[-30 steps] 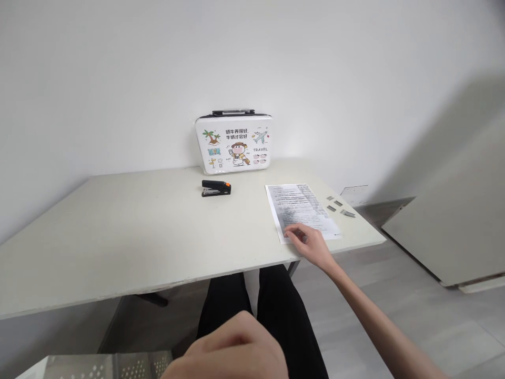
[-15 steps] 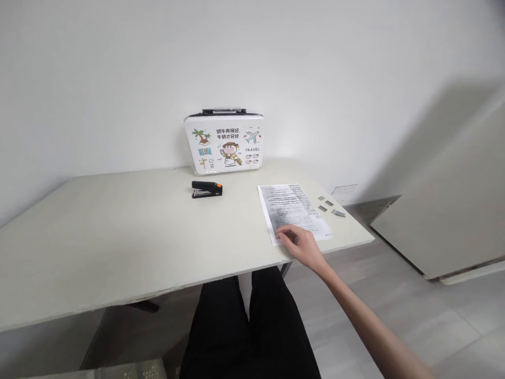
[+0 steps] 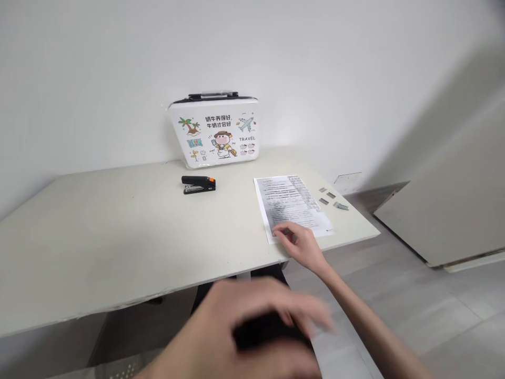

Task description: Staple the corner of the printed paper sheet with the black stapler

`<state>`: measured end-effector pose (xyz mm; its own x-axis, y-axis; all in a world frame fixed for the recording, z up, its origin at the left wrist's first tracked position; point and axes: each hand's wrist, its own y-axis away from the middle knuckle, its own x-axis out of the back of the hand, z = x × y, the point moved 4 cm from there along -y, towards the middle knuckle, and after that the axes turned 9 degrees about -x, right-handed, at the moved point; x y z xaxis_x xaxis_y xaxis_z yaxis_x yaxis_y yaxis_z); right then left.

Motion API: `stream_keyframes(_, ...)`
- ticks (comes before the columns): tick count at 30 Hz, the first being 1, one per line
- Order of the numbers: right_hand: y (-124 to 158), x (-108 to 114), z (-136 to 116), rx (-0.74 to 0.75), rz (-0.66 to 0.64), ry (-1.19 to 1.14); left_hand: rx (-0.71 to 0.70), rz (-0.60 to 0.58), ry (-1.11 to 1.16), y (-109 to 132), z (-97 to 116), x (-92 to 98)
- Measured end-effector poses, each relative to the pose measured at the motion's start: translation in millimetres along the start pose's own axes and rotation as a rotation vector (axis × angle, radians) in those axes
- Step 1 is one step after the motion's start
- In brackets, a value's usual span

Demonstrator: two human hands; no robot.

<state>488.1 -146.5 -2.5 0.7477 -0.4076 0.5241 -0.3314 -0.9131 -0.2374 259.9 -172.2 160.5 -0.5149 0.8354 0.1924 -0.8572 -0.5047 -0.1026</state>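
My right hand (image 3: 300, 246) hovers over or rests on the near edge of a printed sheet of paper (image 3: 282, 200), its fingers loosely curved. A gap shows between thumb and fingers, and I see nothing held there. Large and blurred at the bottom, close to the camera, is my left hand (image 3: 221, 326). Its thumb and fingers are apart, with black showing between them, seemingly my trousers behind. A black stapler (image 3: 199, 184) with an orange mark lies left of the paper, untouched. Several small staple strips (image 3: 330, 195) lie right of the sheet.
A white case (image 3: 216, 134) with cartoon prints and a black handle stands against the wall at the back of the pale table (image 3: 110, 226). The table's right edge ends just past the staple strips. A large pale panel (image 3: 445, 210) stands on the floor at right.
My left hand has come into view at the bottom, close to the camera. The right hand stays at the paper's near edge. The camera view has shifted slightly.
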Motion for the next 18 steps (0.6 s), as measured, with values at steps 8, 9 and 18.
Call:
stream_keyframes(8,-1,3,-4,-0.048,-0.038,-0.036,0.142,0.301,0.033,-36,-58,35.0)
stream_keyframes(9,-1,3,-4,-0.052,-0.039,-0.039,0.143,0.295,0.025,-36,-57,34.9)
stream_keyframes(18,-1,2,-5,-0.054,-0.038,-0.022,0.013,-0.081,0.155,-3,12,8.2)
